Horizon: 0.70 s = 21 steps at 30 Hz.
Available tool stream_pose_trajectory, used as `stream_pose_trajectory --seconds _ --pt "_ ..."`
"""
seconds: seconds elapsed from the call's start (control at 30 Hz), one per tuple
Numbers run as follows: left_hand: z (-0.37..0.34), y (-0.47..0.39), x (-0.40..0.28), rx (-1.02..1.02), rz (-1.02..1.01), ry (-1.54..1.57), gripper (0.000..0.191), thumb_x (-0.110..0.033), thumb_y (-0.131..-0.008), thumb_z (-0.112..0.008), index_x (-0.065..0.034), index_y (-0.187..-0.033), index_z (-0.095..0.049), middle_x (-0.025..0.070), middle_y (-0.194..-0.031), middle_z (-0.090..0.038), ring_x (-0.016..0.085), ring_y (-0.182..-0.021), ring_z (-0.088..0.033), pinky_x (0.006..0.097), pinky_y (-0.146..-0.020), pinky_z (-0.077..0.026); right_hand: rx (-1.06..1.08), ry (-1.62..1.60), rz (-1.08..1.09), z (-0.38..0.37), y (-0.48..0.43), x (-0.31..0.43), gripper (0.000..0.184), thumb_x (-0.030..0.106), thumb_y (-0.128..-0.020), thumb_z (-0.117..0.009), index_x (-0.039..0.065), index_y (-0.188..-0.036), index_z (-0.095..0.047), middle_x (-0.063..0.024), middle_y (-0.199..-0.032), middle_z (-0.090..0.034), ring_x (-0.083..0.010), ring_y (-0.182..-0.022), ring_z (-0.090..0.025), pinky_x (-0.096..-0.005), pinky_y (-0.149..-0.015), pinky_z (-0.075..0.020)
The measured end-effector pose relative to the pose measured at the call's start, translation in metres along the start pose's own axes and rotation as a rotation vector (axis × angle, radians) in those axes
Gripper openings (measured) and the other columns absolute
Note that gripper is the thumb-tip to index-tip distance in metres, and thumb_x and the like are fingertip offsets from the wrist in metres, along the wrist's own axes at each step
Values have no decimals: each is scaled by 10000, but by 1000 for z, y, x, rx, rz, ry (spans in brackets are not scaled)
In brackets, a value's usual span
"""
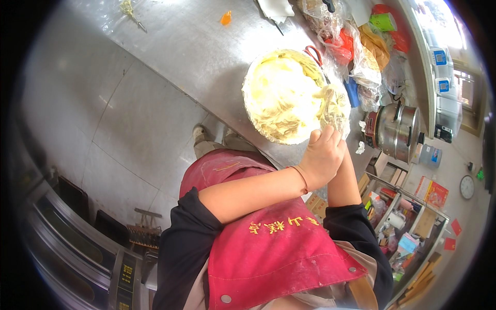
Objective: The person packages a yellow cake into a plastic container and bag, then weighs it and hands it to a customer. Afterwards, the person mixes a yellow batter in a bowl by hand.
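A round bowl [247,110] of pale yellow creamy mixture [285,97] rests on the metal worktable, its rim smeared. My left hand [324,157] is bare and closed around the cuff end of a clear, smeared plastic glove [336,116], just past the bowl's near right edge. My left forearm crosses in front of my body, with a thin cord at the wrist. My right hand [334,102] appears to be inside the glove, over the bowl's right rim; its fingers are hard to make out. Red-handled scissors [313,54] lie against the bowl's far right side.
On the stainless steel worktable [186,50] are an orange piece [226,18], a whisk-like tool [131,14] and plastic bags [348,46]. To the right stands a steel pot [399,131] on a cooker. Shelves [410,217] hold clutter. An oven [73,248] is at lower left.
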<state>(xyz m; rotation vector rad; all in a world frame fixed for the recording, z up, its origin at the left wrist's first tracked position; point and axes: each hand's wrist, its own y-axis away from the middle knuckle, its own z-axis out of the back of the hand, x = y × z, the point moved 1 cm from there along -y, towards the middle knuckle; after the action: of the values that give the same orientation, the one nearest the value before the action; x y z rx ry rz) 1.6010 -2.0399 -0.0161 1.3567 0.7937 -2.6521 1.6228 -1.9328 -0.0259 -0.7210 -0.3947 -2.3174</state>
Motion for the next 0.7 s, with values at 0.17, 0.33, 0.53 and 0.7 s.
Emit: stream_pose_trajectory --seconds 0.17,0.33,0.53,0.7 --pt "-3 -2 8 1 8 -97 95 -130 -704 -562 -88 -788 -577 52 -851 -516 220 -931 -462 367 -789 -299 -4 -20 -2 -1 3 -1 482 173 -925 -554 -1 -1360 -438 -192 -1338 -493 -295 -1239 -458 -355 -1073 -326" --pt "-2 -7 13 -27 6 -80 236 -76 -582 -603 -64 -816 -572 53 -865 -501 231 -895 -451 381 -734 -285 -11 -36 -9 -1 8 -2 486 176 -923 -557 -1 -1359 -439 -192 -1335 -496 -297 -1237 -459 -357 -1072 -328" --pt "-2 -15 12 -66 -20 -57 225 -75 -595 -597 -70 -818 -565 54 -866 -503 227 -898 -454 374 -740 -285 -19 -54 -10 1 12 -4 489 180 -921 -561 -1 -1358 -439 -192 -1331 -498 -299 -1234 -461 -359 -1070 -330" --pt "-7 -12 6 -25 -37 -84 147 -109 -656 -572 -83 -800 -567 48 -853 -508 219 -906 -459 362 -763 -295 -27 -71 -12 3 18 -4 492 184 -919 -565 -1 -1358 -439 -193 -1327 -500 -301 -1232 -463 -362 -1069 -332"
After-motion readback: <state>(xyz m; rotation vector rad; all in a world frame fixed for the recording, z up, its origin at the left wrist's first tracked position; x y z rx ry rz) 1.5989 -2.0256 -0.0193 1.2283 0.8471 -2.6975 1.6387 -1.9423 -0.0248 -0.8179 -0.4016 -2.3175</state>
